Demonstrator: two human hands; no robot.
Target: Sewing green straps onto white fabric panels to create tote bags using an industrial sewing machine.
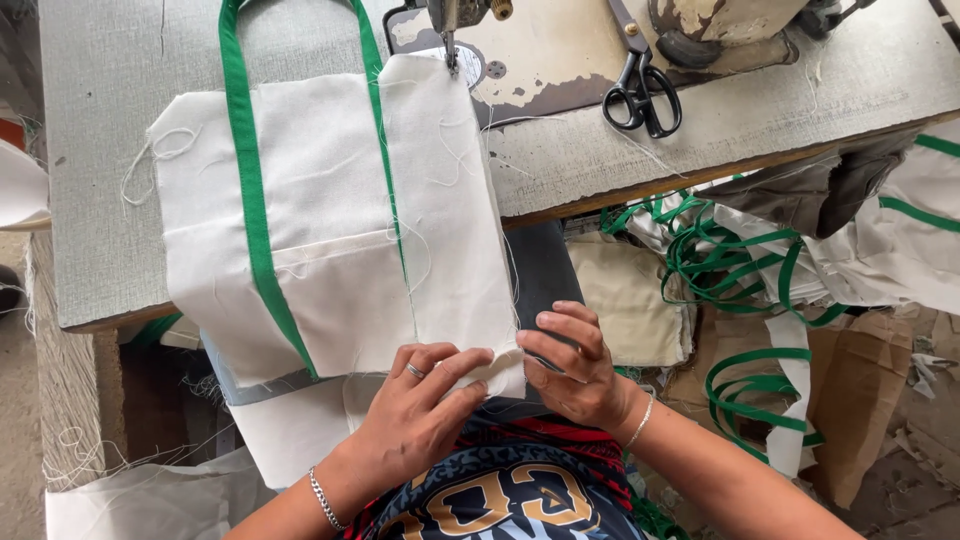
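- White cloth piece [330, 220] with green strap [250, 200]: lying across the desk [110, 150], overhanging its near edge, far end sitting under the sewing machine needle [452, 50].
- Left hand [420, 410]: grip closing, fingers pinching the cloth's near hem.
- Right hand [575, 365]: grip curling, fingertips pressing the same hem's right corner.
- Black scissors [640, 90]: resting toward the desk's far right.

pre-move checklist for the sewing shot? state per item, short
1. Far edge of the white fabric piece under the needle: ok, it reaches the foot.
2. Left hand on the near edge: ok, fingers press the folded corner.
3. Right hand on the same edge: ok, pinching it beside the left.
4. Both hands away from the needle: ok, they sit at the opposite end.
5. Green strap flat on the fabric: ok where visible; its loop runs out of view.
6. Scissors off the cloth: ok, they lie on the machine bed.
7. Needle up or down: cannot tell.
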